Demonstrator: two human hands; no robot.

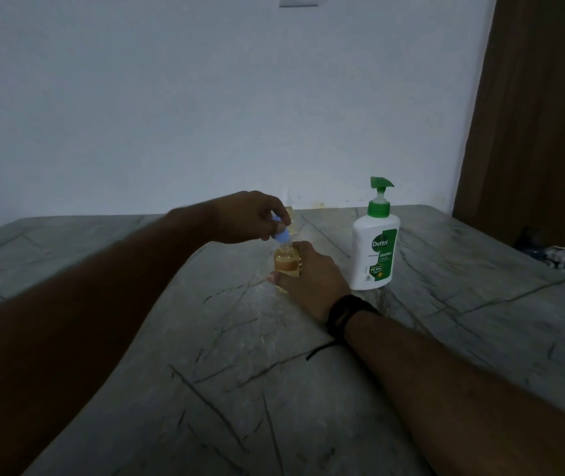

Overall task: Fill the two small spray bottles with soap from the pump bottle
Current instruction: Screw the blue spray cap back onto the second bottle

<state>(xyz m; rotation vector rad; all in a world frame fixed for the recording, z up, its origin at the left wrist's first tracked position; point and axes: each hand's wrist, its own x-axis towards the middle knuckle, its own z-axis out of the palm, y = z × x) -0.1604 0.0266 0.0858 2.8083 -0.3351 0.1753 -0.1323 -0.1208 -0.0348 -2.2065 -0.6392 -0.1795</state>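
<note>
bare forearms, black band (350, 312) on right wrist

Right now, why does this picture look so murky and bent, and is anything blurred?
Head view: dim, bluish light with soft shadows; the wide lens curves the table edge; the left hand and its blue cap are slightly motion-blurred, the second small bottle behind it faint; the pump bottle label stays readable.
</note>
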